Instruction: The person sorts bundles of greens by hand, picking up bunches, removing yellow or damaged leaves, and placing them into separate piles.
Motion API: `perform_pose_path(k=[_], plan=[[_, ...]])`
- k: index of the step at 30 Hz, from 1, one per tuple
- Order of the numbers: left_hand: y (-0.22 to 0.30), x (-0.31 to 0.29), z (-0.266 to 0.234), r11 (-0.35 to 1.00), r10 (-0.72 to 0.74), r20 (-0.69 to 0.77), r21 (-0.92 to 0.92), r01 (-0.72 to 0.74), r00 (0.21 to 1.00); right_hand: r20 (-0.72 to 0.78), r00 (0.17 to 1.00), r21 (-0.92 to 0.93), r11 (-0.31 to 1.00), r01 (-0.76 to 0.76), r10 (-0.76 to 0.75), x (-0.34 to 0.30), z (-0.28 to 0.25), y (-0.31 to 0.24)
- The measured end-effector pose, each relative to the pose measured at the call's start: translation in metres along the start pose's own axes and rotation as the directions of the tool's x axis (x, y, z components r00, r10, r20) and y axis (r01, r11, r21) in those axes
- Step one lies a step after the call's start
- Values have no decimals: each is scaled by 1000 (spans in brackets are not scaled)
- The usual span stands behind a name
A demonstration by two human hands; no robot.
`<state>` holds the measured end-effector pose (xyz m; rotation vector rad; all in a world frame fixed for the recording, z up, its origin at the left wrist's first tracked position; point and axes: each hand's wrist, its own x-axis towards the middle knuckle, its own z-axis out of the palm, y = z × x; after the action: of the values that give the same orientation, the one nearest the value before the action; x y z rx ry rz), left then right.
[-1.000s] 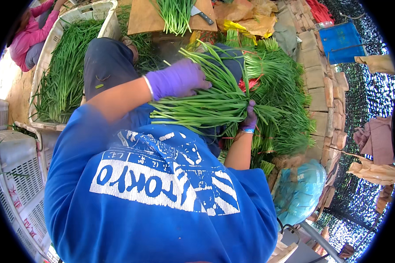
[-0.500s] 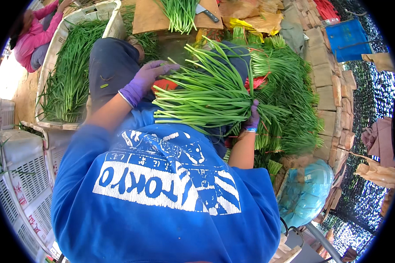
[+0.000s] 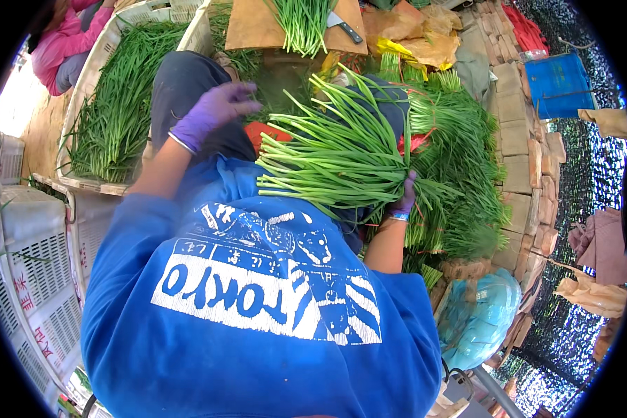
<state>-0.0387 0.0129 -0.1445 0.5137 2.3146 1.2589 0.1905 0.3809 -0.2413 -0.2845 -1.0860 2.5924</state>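
Observation:
A loose bunch of green chives (image 3: 334, 157) lies across my lap, its pale cut ends fanned out to the left. My right hand (image 3: 404, 195), in a purple glove, grips the bunch near its leafy side. My left hand (image 3: 219, 111), gloved in purple too, is held up over my left thigh, apart from the stalks. Its fingers are stretched out, a little blurred, with nothing in them. Under the bunch, part of something red (image 3: 268, 134) shows on my lap.
Tied chive bundles (image 3: 460, 160) are heaped at the right, beside stacked bricks (image 3: 519, 167). Ahead, a wooden board (image 3: 247, 31) carries more chives and a knife (image 3: 345, 28). A white crate (image 3: 70, 132) of chives stands at the left, with a person in pink (image 3: 63, 45) beyond it.
My left hand has left the stalk ends and moved away to the left. My right hand keeps its hold on the chives. The whole view has shifted slightly.

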Motion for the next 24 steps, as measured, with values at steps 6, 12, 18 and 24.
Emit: perform_pose_path(k=[6,12,18,24], plan=[[7,7,45,530,-164,527,-666,525,834,12,1000,-15,1000,-11,11,4,-4,-3],[14,2,52,568,32,298,-791,228,954,-18,1000,-65,998,-5,4,-2,-2,-4],[16,-2,45,531,-305,185,-781,328,934,17,1000,-77,997,7,-6,0,3,-1],[-5,3,35,930,163,-349,-258,-262,923,-6,1000,-64,998,-16,16,0,3,-3]])
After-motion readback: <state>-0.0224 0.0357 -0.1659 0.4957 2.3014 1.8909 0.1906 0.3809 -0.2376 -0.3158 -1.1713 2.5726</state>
